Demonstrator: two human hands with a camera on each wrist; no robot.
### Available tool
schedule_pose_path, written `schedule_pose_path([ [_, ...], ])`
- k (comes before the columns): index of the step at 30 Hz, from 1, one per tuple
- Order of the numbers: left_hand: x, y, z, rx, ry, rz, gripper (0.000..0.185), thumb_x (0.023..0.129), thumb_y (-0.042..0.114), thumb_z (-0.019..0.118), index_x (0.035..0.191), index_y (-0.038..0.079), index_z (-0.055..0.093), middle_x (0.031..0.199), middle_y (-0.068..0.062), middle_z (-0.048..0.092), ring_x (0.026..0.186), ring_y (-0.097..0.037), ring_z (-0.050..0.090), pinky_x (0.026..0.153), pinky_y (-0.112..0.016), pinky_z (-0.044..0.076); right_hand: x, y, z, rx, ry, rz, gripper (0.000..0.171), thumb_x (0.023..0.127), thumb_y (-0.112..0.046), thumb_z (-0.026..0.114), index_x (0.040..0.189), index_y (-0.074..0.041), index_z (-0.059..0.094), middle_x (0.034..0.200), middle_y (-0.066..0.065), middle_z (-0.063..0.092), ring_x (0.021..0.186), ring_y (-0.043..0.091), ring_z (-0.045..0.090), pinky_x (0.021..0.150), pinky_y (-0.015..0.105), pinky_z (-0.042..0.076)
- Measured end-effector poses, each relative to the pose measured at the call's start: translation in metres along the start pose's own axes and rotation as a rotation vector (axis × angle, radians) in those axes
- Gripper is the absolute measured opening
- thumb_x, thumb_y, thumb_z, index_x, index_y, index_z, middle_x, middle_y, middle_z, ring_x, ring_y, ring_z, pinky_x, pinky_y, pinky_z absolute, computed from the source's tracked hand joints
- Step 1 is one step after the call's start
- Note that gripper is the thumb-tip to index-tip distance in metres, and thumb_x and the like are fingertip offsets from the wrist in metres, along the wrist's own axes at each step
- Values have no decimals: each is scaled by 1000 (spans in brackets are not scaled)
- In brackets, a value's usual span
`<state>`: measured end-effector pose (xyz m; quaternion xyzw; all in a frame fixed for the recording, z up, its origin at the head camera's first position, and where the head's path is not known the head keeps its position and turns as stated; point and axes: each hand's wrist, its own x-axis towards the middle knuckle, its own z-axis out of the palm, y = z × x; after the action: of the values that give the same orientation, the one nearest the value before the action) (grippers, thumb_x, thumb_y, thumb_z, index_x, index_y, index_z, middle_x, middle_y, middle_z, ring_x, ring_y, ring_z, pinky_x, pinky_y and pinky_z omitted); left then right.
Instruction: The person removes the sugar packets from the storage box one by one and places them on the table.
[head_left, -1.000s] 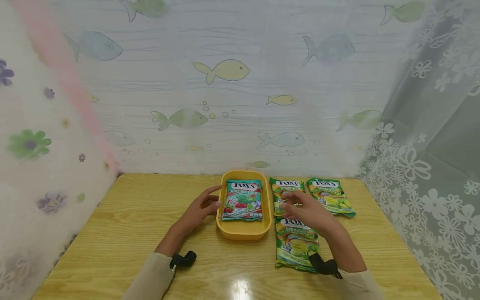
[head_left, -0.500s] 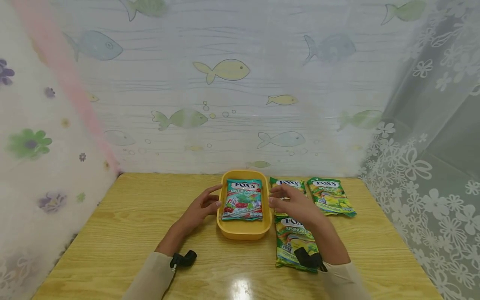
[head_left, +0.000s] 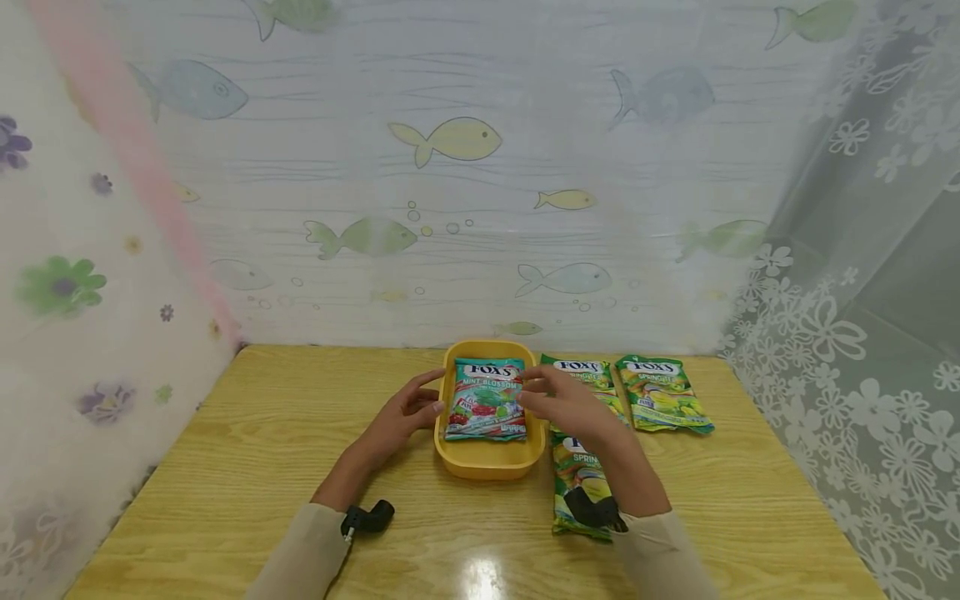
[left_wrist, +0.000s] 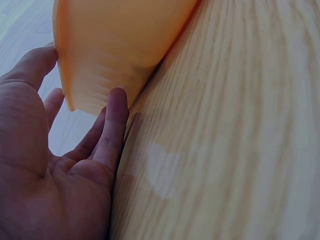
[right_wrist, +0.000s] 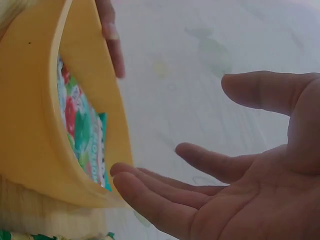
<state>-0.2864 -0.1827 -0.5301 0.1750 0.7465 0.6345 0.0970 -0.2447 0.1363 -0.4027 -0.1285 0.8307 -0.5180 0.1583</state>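
Observation:
A teal candy bag (head_left: 486, 404) marked Mint Blossom lies face up inside a yellow plastic tray (head_left: 489, 460). My left hand (head_left: 405, 412) is at the tray's left side. In the left wrist view, its thumb tip meets the tray's rim (left_wrist: 64, 75) and its fingers (left_wrist: 112, 125) extend loosely beside the wall. My right hand (head_left: 577, 408) reaches over the tray's right rim, fingertips overlapping the bag's right edge in the head view. In the right wrist view, its fingers (right_wrist: 155, 197) are spread with nothing between them, and the thumb stands well apart.
Several green Spring Tea candy bags lie on the wooden table (head_left: 300, 467) right of the tray: one at the back (head_left: 663, 393), one partly behind my right hand (head_left: 611, 387), and one under my right wrist (head_left: 573, 500). A fish-patterned curtain (head_left: 360, 183) hangs behind.
My right hand has moved left from above the green bags to over the tray's right rim. The left hand, tray and bags have stayed in place.

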Motion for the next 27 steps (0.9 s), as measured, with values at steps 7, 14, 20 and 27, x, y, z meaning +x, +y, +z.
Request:
schedule_pose_path([
  [7, 0, -2, 0, 9, -3, 1, 60, 110, 33, 61, 165, 32, 38, 148, -20, 54, 133, -35, 59, 99, -41, 60, 9, 1, 11, 26, -14, 58, 61, 110, -29, 61, 161, -6, 39, 163, 28, 37, 146, 48, 43, 113, 66, 42],
  [14, 1, -1, 0, 28, 1, 10, 59, 110, 33, 61, 165, 32, 38, 147, -20, 55, 132, -35, 59, 100, -42, 59, 19, 8, 22, 47, 0, 66, 71, 107, -32, 65, 167, -9, 32, 170, 23, 29, 156, 48, 27, 118, 68, 37],
  [20, 1, -1, 0, 29, 3, 8, 59, 110, 34, 61, 165, 34, 38, 148, -19, 55, 133, -34, 59, 102, -43, 59, 28, 9, 40, 72, 73, 72, 72, 107, -27, 65, 167, -6, 30, 169, 21, 33, 151, 49, 37, 115, 66, 42],
  [27, 1, -4, -1, 14, -5, 15, 59, 111, 32, 61, 165, 32, 38, 147, -19, 55, 133, -35, 59, 102, -43, 59, 36, 14, 57, 49, 155, 110, 74, 106, -31, 66, 166, -6, 31, 168, 25, 34, 150, 48, 38, 117, 67, 39],
])
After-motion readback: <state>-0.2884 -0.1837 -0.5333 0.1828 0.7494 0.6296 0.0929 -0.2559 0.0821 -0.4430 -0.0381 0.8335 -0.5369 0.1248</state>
